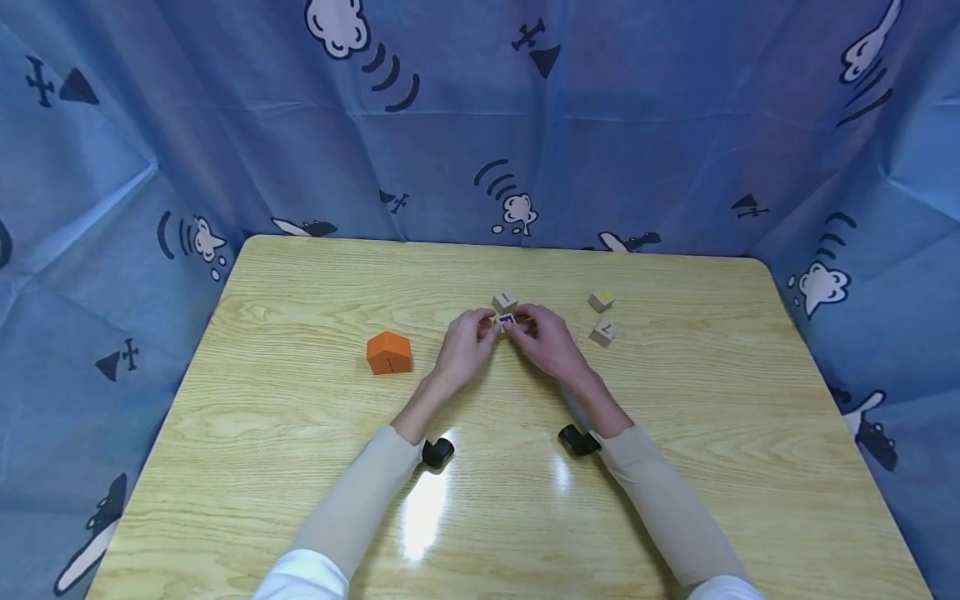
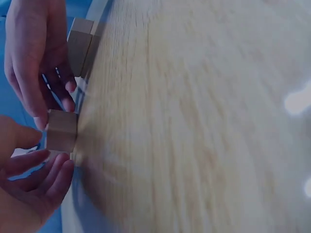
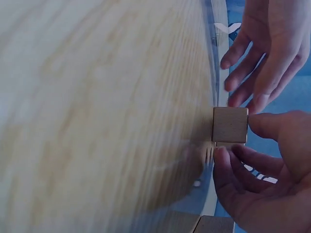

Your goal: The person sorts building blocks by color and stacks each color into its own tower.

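Wooden cube (image 3: 230,124) between fingers (image 3: 223,170), printed face (image 1: 507,320) (head view only)

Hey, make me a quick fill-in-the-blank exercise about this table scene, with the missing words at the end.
1. Of the left hand and right hand, the ____ one is nearer the orange house-shaped block.
2. The small pale wooden cube with a dark square print on top sits ____ the two hands.
3. The printed fabric around the light wooden table is mainly ____ in colour.

Missing words: left; between; blue.
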### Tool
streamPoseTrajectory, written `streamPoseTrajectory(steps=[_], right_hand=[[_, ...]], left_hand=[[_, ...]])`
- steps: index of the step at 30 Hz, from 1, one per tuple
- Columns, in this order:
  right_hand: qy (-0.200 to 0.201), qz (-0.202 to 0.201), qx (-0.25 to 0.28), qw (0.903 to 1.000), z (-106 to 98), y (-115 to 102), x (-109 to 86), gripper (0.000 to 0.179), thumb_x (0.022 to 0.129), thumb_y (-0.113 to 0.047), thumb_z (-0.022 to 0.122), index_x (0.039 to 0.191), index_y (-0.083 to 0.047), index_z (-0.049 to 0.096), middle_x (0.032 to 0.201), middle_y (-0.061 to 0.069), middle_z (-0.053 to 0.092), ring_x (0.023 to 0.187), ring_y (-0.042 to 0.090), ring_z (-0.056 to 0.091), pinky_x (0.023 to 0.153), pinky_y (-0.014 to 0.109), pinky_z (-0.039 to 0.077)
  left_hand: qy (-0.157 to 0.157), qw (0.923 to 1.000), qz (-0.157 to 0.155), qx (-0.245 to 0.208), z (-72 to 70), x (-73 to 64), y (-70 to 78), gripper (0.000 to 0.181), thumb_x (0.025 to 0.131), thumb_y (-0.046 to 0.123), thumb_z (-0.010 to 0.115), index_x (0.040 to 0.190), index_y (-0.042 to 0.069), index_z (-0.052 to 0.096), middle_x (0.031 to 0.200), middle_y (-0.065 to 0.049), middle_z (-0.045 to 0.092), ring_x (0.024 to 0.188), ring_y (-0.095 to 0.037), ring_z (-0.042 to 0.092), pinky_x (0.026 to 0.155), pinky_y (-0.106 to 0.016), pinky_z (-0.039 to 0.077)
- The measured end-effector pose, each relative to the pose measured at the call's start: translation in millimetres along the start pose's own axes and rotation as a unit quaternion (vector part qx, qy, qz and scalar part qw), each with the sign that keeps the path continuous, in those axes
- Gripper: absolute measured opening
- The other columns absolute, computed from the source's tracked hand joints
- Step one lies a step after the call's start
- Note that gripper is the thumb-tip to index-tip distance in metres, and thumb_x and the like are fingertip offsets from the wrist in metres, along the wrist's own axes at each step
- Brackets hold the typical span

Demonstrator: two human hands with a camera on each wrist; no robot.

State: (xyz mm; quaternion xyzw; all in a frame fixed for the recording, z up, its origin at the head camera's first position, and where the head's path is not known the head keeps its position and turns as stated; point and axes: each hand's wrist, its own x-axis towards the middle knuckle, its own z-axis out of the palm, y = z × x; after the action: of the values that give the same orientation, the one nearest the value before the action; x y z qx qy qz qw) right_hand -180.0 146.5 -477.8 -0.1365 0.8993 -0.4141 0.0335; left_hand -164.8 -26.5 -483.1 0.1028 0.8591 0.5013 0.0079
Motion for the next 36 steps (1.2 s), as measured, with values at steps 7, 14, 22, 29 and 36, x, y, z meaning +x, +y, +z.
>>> streamPoseTrajectory(steps=[7,14,22,29,36], right_hand=[[-0.025,0.001,-0.018,0.9995,-0.6,0.5,0.0,0.035,0.106,-0.02,0.061,0.133,0.002,0.062,0.12,0.021,0.069,0.108,0.032,0.068,0.092,0.047,0.056],[-0.045,-0.027,-0.013,0.9985,-3.8,1.7,-5.6,0.034,0.107,-0.016,0.058,0.137,0.0,0.061,0.131,0.019,0.066,0.117,0.031,0.065,0.097,0.047,0.054],[-0.055,-0.068,0.008,0.9962,-11.3,3.2,-18.1,0.031,0.102,-0.003,0.062,0.134,0.001,0.064,0.127,0.02,0.067,0.117,0.032,0.065,0.098,0.046,0.055],[-0.067,-0.068,0.059,0.9937,-21.1,9.8,-31.5,0.035,0.097,0.001,0.069,0.132,0.003,0.064,0.125,0.021,0.064,0.111,0.034,0.066,0.099,0.043,0.055],[-0.074,-0.065,0.077,0.9922,-31.1,15.7,-42.9,0.036,0.092,0.001,0.076,0.127,0.002,0.068,0.119,0.018,0.067,0.101,0.03,0.069,0.095,0.043,0.057]], left_hand=[[-0.016,0.9997,-0.01,-0.014,4.0,5.4,-2.2,0.026,0.103,0.006,0.062,0.124,-0.009,0.066,0.111,-0.02,0.07,0.098,-0.028,0.069,0.087,-0.035,0.058],[-0.039,0.9972,-0.046,-0.043,4.1,1.0,1.2,0.025,0.102,0.006,0.064,0.124,-0.007,0.062,0.11,-0.018,0.069,0.098,-0.025,0.069,0.084,-0.03,0.058],[-0.065,0.9933,-0.04,-0.087,7.0,-7.8,4.5,0.037,0.098,-0.001,0.066,0.132,-0.01,0.055,0.115,-0.021,0.066,0.102,-0.029,0.069,0.088,-0.026,0.058],[-0.086,0.9935,-0.014,-0.073,13.4,-15.4,6.7,0.045,0.095,-0.001,0.07,0.136,-0.011,0.055,0.117,-0.02,0.06,0.101,-0.024,0.067,0.087,-0.021,0.056],[-0.102,0.9939,0.038,-0.017,14.7,-20.8,9.5,0.042,0.092,0.002,0.076,0.13,-0.006,0.06,0.114,-0.016,0.064,0.103,-0.026,0.065,0.088,-0.031,0.056]])
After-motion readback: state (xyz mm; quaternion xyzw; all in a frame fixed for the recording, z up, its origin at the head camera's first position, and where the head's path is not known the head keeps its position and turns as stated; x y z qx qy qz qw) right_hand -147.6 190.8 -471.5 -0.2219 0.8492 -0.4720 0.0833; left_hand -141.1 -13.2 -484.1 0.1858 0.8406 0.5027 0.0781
